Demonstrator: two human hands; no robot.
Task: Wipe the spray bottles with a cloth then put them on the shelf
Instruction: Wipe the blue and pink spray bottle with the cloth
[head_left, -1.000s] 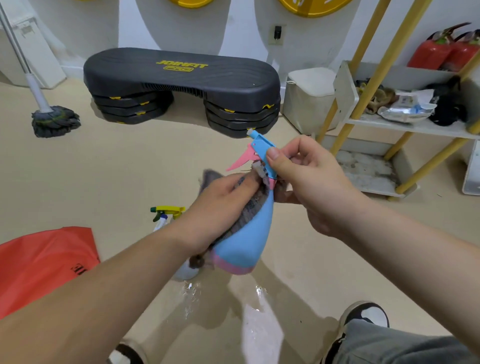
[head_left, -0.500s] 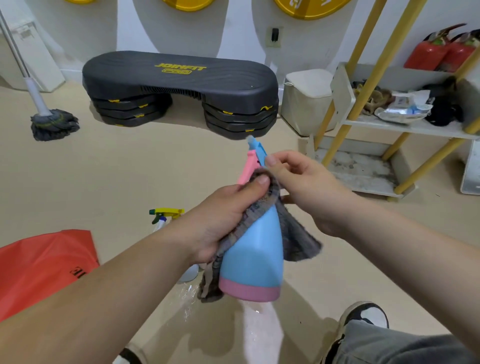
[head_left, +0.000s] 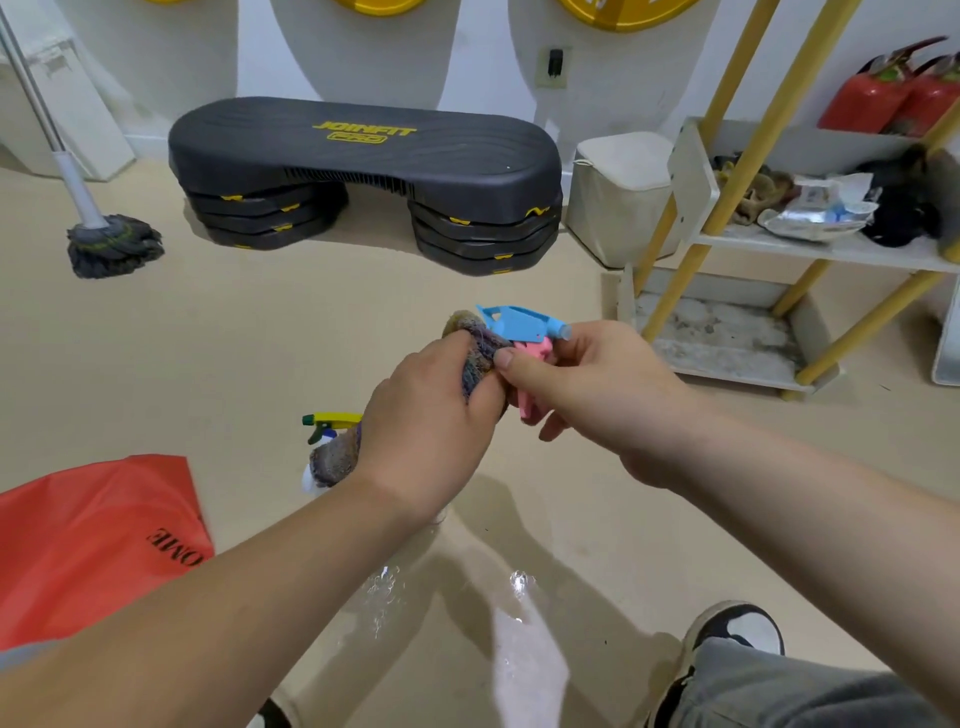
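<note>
1. The floor (head_left: 260, 338) carries nearly everything, and a wet patch shines on it near its near edge, below your forearms.
2. The black step platform (head_left: 363, 156) sits on stacked risers at the floor's far edge, by the wall.
3. The yellow-legged shelf (head_left: 810, 249) stands at the floor's far right corner, with packets and dark clutter on its upper tier.
4. A red bag (head_left: 88, 540) lies flat at the floor's left edge.
5. Your left hand (head_left: 431, 431) is curled tight around the cloth, pressing it onto the bottle.
6. Your right hand (head_left: 597, 395) pinches the bottle's spray head, with the thumb on the pink trigger and a fingertip at the nozzle.
7. The blue spray bottle (head_left: 519, 319) is held in the air over the middle of the floor, well apart from the shelf. Only its head shows.
8. The cloth (head_left: 478, 348) wraps the bottle's neck, and one end hangs below your left wrist.
9. A second spray bottle (head_left: 330, 421), yellow-topped, stands on the floor just behind that hanging end.
</note>
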